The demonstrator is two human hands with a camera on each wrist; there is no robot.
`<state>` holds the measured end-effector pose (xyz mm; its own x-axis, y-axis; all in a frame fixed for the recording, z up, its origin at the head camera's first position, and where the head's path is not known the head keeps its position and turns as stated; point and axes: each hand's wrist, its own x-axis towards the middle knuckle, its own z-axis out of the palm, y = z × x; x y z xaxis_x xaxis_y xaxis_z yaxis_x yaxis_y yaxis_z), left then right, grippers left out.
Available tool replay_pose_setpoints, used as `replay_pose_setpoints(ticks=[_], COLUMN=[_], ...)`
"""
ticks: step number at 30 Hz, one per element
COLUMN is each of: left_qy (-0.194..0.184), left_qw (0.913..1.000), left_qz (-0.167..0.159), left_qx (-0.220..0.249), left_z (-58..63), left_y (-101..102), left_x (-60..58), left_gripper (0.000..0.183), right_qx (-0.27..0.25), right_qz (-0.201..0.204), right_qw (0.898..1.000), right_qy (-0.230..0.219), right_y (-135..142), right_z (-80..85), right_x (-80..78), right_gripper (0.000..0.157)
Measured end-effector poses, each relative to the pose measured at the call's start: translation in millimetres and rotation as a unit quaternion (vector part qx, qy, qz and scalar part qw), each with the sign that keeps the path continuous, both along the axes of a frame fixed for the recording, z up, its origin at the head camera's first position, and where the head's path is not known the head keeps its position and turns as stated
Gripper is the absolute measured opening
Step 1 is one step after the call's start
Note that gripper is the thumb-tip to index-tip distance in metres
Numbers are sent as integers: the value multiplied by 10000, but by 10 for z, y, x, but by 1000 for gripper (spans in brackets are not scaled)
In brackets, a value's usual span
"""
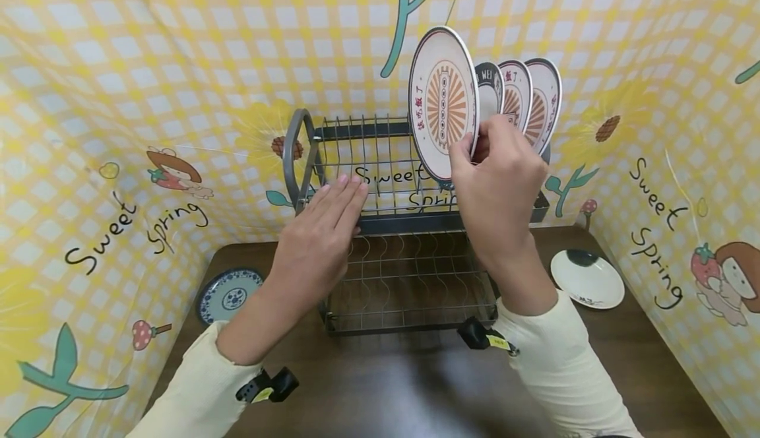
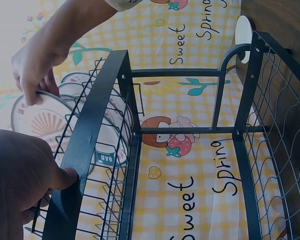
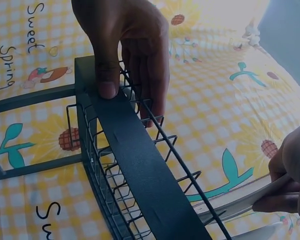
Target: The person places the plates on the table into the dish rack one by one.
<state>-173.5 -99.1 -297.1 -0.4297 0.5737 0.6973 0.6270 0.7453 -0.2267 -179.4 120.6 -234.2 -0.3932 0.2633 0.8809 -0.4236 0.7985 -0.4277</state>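
Observation:
My right hand point(image 1: 501, 187) pinches the edge of a round white plate point(image 1: 436, 105) with an orange sunburst and red lettering. The plate stands upright at the upper tier of a two-tier dark metal dish rack point(image 1: 410, 223). Three more plates point(image 1: 551, 101) stand upright in a row just right of it, partly hidden by the held plate and my hand. At the left of the upper tier, my left hand point(image 1: 317, 247) holds the rack's front bar. In the right wrist view, that hand's thumb lies on the bar's front face and its fingers reach over behind it.
On the brown table point(image 1: 368, 378), a blue-patterned plate point(image 1: 231, 296) lies left of the rack and a white dish point(image 1: 588, 280) with a dark patch lies right of it. The lower wire tier point(image 1: 410, 293) sits beneath. Yellow checked cloth point(image 1: 178, 62) surrounds the table's back and sides.

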Motion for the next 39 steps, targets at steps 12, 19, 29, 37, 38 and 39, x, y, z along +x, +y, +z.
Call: replay_pose_setpoints(ticks=[12,19,29,37,38,39], left_qy=[34,90,49,16,26,25], left_qw=[10000,10000,10000,10000,10000,10000], left_qz=[26,18,33,5,5,5], left_qx=[-23,-18,-30,0,3,4], left_z=[8,4,-4,-7,-9,-9], left_y=[-7,1,0,-6,-5,-5], left_x=[2,-5,-9,-13,-15,-14], left_gripper=[43,44,44,45,45,45], right_qx=[301,373,484,796,809,808], right_qz=[-418,-410,-591,-810,-805,-789], right_qw=[9971,9954,9911,9784,9776,9776], right_qy=[-561,-786,-1091,-1728,-1771,-1777], right_y=[-54,-76,-88,-117,-121,-124], right_z=[-32,-29,-24,-13,-15,-18], right_x=[-175,-212,-216,-181,-174,-169], right_gripper=[12,11,13,18,18,18])
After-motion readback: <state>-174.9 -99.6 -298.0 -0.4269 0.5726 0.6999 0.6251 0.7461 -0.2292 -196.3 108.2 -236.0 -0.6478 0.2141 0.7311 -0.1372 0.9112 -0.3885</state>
